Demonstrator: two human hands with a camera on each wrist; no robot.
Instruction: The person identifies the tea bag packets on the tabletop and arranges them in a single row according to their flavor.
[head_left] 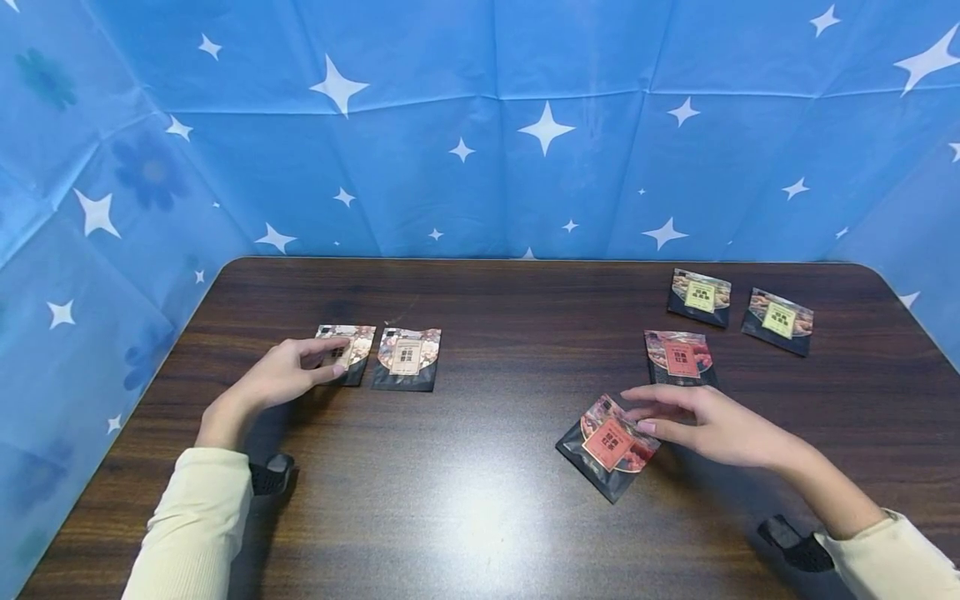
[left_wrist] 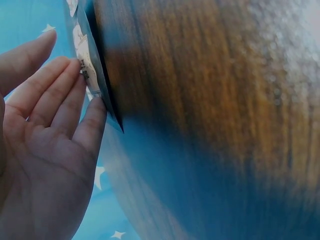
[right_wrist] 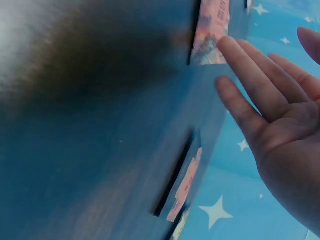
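My left hand (head_left: 281,377) reaches over a black sachet with a beige label (head_left: 355,357), its fingers rather straight. In the left wrist view the fingertips lie against that sachet (left_wrist: 88,57), the thumb apart from it. A matching beige-labelled sachet (head_left: 406,360) lies just to its right. On the other side, my right hand (head_left: 712,423) has its fingertips at the upper right edge of a turned red-labelled sachet (head_left: 608,447); the right wrist view shows extended fingers beside the sachet (right_wrist: 212,32). Behind that hand lies another red-labelled sachet (head_left: 681,357), its lower part covered.
Two sachets with yellow-green labels, one nearer the middle (head_left: 700,297) and one farther right (head_left: 778,322), lie at the back right. The dark wooden table (head_left: 495,333) ends against a blue star-patterned cloth (head_left: 420,183). Black wrist straps show at both sleeves.
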